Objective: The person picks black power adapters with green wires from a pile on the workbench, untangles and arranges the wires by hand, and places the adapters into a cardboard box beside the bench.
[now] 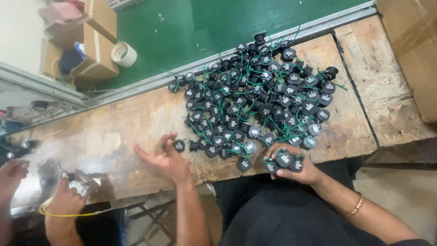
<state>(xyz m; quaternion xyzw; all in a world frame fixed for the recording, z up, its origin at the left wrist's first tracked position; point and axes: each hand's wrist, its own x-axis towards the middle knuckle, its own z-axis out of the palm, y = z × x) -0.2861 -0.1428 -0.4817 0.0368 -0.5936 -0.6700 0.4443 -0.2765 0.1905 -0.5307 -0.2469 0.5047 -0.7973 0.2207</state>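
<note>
Seen from above, a person sits at a worn wooden table (pixel 114 132) with a large pile of small black round components (pixel 264 100), each with a pale label on its face and thin green wire leads tangled among its neighbours. The pile covers the middle of the table, reaching from the metal rail at its far edge nearly to the near edge.

The person's right hand (pixel 291 166) rests at the near edge, fingers curled around a cluster of several of these components, green wires poking out between the fingers. The left hand (pixel 166 157) lies palm up and mostly spread, thumb and fingertips lightly pinching a single black component (pixel 179 145) just beside the pile's near left fringe.

The wires look likely to snag: lifting one piece could drag others along, and those near the table's edge could drop into the person's lap or to the floor. The full right hand could also let a piece slip.

At far left, a co-worker's hand (pixel 68 196) holds a small shiny part with a yellow cable. Beyond the table lie a green floor, cardboard boxes (pixel 98 43) and a roll of tape (pixel 123 53).
</note>
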